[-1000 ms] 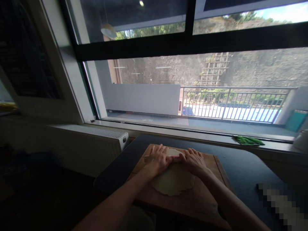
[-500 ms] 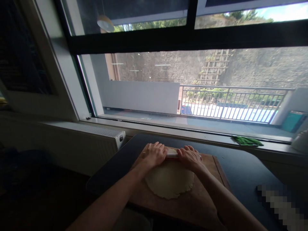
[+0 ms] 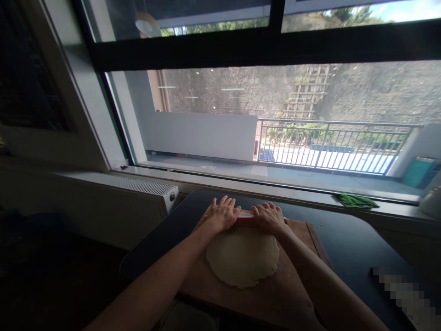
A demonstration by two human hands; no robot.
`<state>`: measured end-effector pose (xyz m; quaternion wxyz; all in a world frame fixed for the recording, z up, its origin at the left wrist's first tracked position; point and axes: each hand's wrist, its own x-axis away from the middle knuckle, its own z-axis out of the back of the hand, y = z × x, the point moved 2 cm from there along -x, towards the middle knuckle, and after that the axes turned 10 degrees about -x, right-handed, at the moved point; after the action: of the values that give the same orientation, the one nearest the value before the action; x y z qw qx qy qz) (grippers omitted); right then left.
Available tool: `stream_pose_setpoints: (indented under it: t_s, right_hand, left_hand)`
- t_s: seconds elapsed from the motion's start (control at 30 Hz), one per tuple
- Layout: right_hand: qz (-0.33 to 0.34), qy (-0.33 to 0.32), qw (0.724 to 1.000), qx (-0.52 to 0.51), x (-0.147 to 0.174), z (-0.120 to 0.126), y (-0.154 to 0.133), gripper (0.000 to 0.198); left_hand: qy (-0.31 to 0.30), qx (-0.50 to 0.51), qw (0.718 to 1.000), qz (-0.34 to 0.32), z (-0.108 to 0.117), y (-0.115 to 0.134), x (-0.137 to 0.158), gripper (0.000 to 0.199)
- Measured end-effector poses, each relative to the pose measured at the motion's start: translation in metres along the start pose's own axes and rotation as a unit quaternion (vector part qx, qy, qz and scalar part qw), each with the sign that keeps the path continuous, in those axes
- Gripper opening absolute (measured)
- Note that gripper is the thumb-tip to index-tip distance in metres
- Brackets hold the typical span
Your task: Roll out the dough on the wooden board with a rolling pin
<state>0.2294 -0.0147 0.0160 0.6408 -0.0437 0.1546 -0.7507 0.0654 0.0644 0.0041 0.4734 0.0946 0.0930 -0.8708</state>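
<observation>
A pale, flat round of dough (image 3: 243,259) with a ragged near edge lies on a brown wooden board (image 3: 275,299). Across its far part sits a rolling pin (image 3: 246,221), showing red and white in the gap between my hands. My left hand (image 3: 222,214) lies palm down on the pin's left part, its fingers stretched forward and apart. On the right part rests my right hand (image 3: 269,217), also flat with fingers extended past the pin. Both hands cover most of the pin, so its ends are largely hidden.
The board stands on a dark table (image 3: 344,239) with rounded corners, below a window sill. A green cloth (image 3: 356,201) lies on the sill at right. At left is a white radiator (image 3: 151,193). A blurred-out object (image 3: 403,294) lies at the table's right side.
The pin has turned under my palms, so more red shows between my hands. My fingers are straighter and more spread. The view has tilted slightly.
</observation>
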Motion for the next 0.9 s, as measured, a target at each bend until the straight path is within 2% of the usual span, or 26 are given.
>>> stream_pose_setpoints:
  t_s: [0.13,0.23,0.37,0.5,0.6,0.7,0.9]
  right_hand:
    - [-0.014,-0.024,1.0,-0.002,-0.044,0.0,0.002,0.048]
    - [-0.012,-0.029,1.0,-0.004,-0.048,0.0,0.002,0.049]
    - [0.019,-0.019,1.0,-0.006,-0.015,-0.002,0.002,0.046]
    - [0.076,0.034,0.996,-0.03,0.028,-0.01,0.002,0.047]
    - [0.092,0.068,0.993,-0.036,0.039,-0.014,0.003,0.045]
    - [0.082,0.059,0.995,-0.02,0.022,-0.012,0.002,0.045]
    - [0.032,-0.049,0.998,0.003,-0.051,-0.007,0.007,0.037]
  left_hand:
    - [0.003,0.004,0.999,0.047,-0.008,-0.012,-0.042,0.056]
    - [0.013,0.008,0.999,0.049,-0.006,-0.012,-0.043,0.053]
    - [0.037,0.016,0.999,0.001,0.005,-0.004,-0.004,0.051]
    - [0.075,0.032,0.994,-0.076,0.012,0.002,0.045,0.051]
    - [0.09,0.036,0.992,-0.087,0.013,0.002,0.057,0.05]
    - [0.087,0.026,0.993,-0.074,0.01,0.0,0.039,0.051]
    - [0.009,0.021,1.0,0.004,-0.005,-0.011,-0.038,0.048]
